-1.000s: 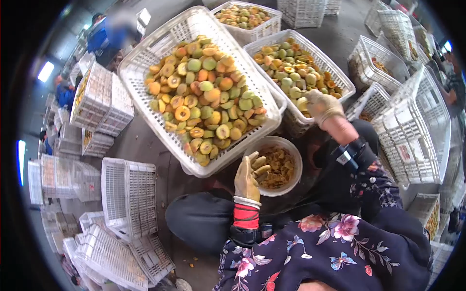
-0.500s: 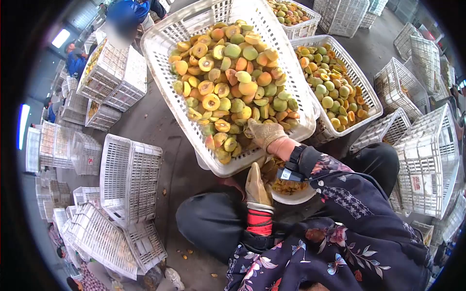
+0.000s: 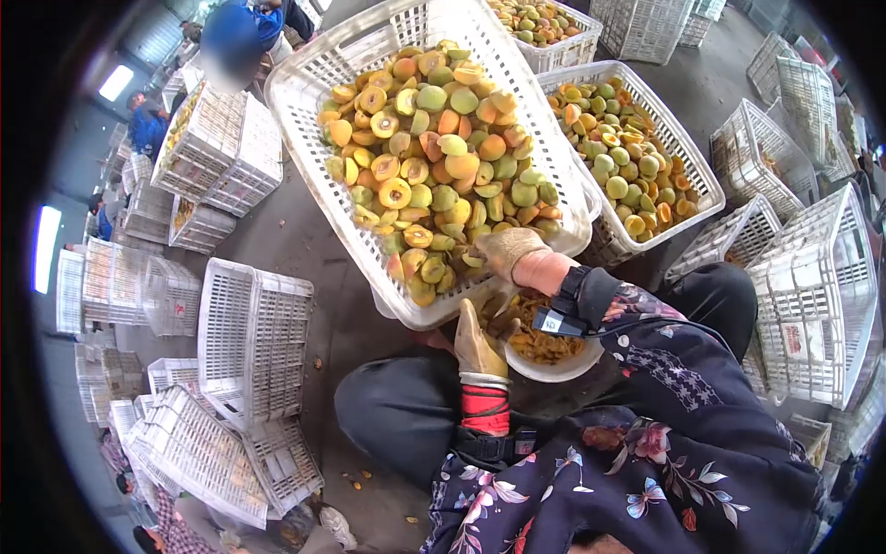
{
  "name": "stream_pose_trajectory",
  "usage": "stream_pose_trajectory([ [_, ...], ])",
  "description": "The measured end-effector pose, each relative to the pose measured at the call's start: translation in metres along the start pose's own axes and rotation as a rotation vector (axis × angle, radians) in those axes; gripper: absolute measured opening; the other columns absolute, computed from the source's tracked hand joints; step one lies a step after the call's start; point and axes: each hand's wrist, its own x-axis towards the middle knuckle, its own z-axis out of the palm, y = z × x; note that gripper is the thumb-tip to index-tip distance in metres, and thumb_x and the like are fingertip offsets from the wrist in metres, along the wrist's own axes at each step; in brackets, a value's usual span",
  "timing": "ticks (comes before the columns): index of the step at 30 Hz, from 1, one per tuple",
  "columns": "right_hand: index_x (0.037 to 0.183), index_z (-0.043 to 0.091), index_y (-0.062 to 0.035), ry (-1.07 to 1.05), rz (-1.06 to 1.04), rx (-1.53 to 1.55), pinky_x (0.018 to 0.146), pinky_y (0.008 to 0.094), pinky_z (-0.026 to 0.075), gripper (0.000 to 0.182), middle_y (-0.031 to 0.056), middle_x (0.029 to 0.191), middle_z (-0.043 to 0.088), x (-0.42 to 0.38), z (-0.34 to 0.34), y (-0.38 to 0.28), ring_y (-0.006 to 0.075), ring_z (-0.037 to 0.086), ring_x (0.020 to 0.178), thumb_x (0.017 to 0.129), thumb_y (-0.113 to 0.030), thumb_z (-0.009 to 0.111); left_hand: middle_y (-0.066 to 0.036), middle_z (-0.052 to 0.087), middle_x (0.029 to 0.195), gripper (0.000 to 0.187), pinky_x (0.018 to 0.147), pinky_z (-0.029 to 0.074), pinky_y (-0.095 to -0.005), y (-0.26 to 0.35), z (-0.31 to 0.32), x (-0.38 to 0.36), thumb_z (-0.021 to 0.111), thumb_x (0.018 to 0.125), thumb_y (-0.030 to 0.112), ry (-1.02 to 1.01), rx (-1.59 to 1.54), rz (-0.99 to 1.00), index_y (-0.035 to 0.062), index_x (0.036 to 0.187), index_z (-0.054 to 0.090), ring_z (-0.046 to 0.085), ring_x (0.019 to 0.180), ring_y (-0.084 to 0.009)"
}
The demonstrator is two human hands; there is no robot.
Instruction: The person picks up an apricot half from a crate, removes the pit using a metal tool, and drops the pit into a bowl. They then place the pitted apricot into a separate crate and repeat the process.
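A large white slatted crate (image 3: pixel 309 152) holds a heap of halved apricots (image 3: pixel 415 171), green to orange, some with pits showing. My right hand (image 3: pixel 513 253), in a soiled pale glove, reaches over the near rim into the fruit. Its fingers are bent against the heap, and their tips are hidden. Just below the rim is my left hand (image 3: pixel 480 347), also gloved, fingers stretched upward and thumb held apart. I see nothing in it. A white bowl (image 3: pixel 544 374) of brownish-orange scraps sits between my knees, partly covered by my right forearm.
Another white crate (image 3: pixel 715 198) of apricots stands to the right, with a further filled crate (image 3: pixel 591 42) behind it. Stacked crates (image 3: pixel 254 337) rise on the left, and more crates (image 3: pixel 812 300) on the right. A person in blue (image 3: pixel 263 23) is at the upper left.
My left hand has shifted slightly left and up, away from the bowl, so more of the scraps show. My right hand remains at the fruit. The view has tilted a little.
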Motion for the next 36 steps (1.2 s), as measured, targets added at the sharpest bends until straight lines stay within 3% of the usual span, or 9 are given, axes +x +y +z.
stream_pose_trajectory([
  [6,0.107,0.067,-0.0138,-0.082,-0.045,0.027,0.076,0.0427,0.054,0.026,0.0117,0.094,0.072,-0.024,-0.024,-0.006,0.0338,0.069,0.088,0.083,-0.023,0.060,-0.014,0.066,0.112,0.069,0.070,0.053,-0.0355,0.008,0.006,-0.008,0.037,0.097,0.065,0.042,0.045,-0.052,0.0080,0.132,0.055,0.066,0.082,-0.0249],
  [10,0.103,0.064,-0.0176,0.027,-0.453,0.218,0.072,0.0445,0.053,0.022,0.0105,0.089,0.069,-0.078,-0.032,-0.001,0.0329,0.068,0.085,0.082,-0.025,0.062,-0.015,0.068,0.102,0.074,0.067,0.055,-0.0342,0.014,0.016,-0.017,0.044,0.093,0.068,-0.087,-0.014,-0.141,0.0047,0.132,0.053,0.066,0.070,-0.0220],
  [12,0.104,0.063,-0.0128,0.013,-0.400,0.163,0.073,0.0456,0.053,0.024,0.0127,0.092,0.069,-0.099,-0.040,0.004,0.0344,0.068,0.087,0.084,-0.027,0.061,-0.013,0.068,0.100,0.059,0.071,0.057,-0.0341,0.003,0.016,-0.019,0.050,0.098,0.052,-0.153,0.339,0.261,0.0019,0.130,0.053,0.067,0.074,-0.0202],
  [13,0.104,0.063,-0.0128,0.012,-0.395,0.170,0.073,0.0456,0.053,0.024,0.0127,0.092,0.069,-0.109,-0.047,0.003,0.0344,0.068,0.087,0.084,-0.027,0.061,-0.011,0.066,0.103,0.042,0.076,0.058,-0.0335,0.006,0.017,-0.019,0.047,0.103,0.032,-0.224,0.173,0.100,-0.0003,0.128,0.053,0.067,0.085,-0.0198],
  [17,0.104,0.059,-0.0090,-0.012,-0.046,0.299,0.074,0.0480,0.053,0.027,0.0171,0.089,0.069,-0.137,-0.047,0.005,0.0374,0.067,0.086,0.087,-0.030,0.060,-0.013,0.060,0.117,0.037,0.082,0.058,-0.0367,0.013,0.037,-0.031,0.040,0.104,0.023,-0.197,0.200,0.170,-0.0003,0.129,0.053,0.063,0.104,-0.0225],
  [24,0.106,0.059,-0.0078,0.009,-0.025,0.444,0.078,0.0485,0.052,0.031,0.0194,0.090,0.069,-0.143,-0.043,0.017,0.0382,0.067,0.088,0.087,-0.032,0.061,-0.010,0.063,0.111,0.049,0.067,0.056,-0.0371,0.007,0.032,-0.027,0.037,0.104,0.045,-0.229,0.189,0.051,0.0067,0.129,0.053,0.064,0.093,-0.0233],
  [26,0.108,0.060,-0.0083,-0.123,-0.052,0.423,0.080,0.0481,0.051,0.031,0.0195,0.091,0.069,-0.140,-0.042,0.019,0.0378,0.066,0.090,0.086,-0.031,0.062,-0.010,0.064,0.110,0.046,0.063,0.056,-0.0369,-0.008,0.017,-0.017,0.040,0.103,0.043,-0.264,0.664,0.232,0.0064,0.127,0.055,0.064,0.089,-0.0229],
  [34,0.102,0.056,-0.0058,-0.032,0.009,0.473,0.074,0.0497,0.052,0.035,0.0210,0.087,0.068,-0.159,-0.032,0.013,0.0410,0.066,0.083,0.091,-0.039,0.058,-0.020,0.061,0.123,0.026,0.094,0.052,-0.0452,0.020,0.056,-0.025,0.051,0.101,0.020,-0.211,-0.092,0.180,0.0005,0.116,0.057,0.060,0.116,-0.0317],
  [36,0.105,0.054,-0.0059,-0.018,-0.004,0.551,0.073,0.0503,0.052,0.037,0.0208,0.084,0.067,-0.154,-0.005,0.009,0.0411,0.066,0.083,0.092,-0.040,0.058,-0.020,0.061,0.123,0.031,0.093,0.053,-0.0493,0.025,0.064,-0.031,0.049,0.103,0.027,-0.203,-0.106,0.208,0.0007,0.117,0.057,0.060,0.115,-0.0327],
])
